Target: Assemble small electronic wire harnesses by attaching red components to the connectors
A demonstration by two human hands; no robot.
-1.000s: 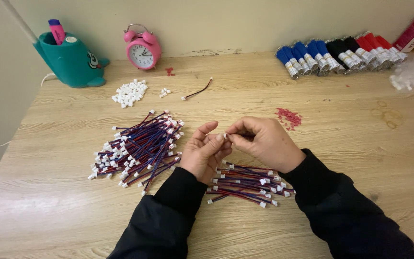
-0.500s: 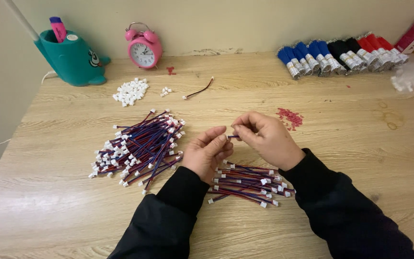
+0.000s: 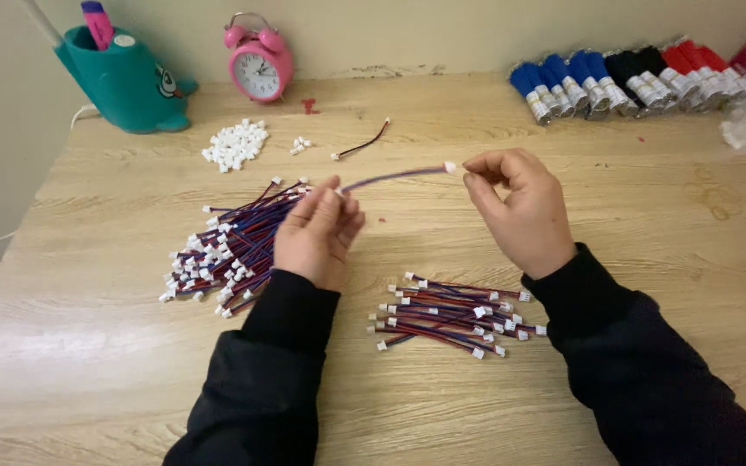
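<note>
Well to the left of the fingers, a teal pen holder and a pink alarm clock are seen at the back of the wooden table, with a small heap of white connectors just in front of them. A large pile of wires lies directly left of the left hand, whose fingertips are pinched on one end of a single purple wire. The wire is held above the table, stretching rightward to the right hand; its white plug sits just beside the curled right fingertips, and contact cannot be told. A smaller bundle of wires lies below both hands. Markers are lined up far right.
</note>
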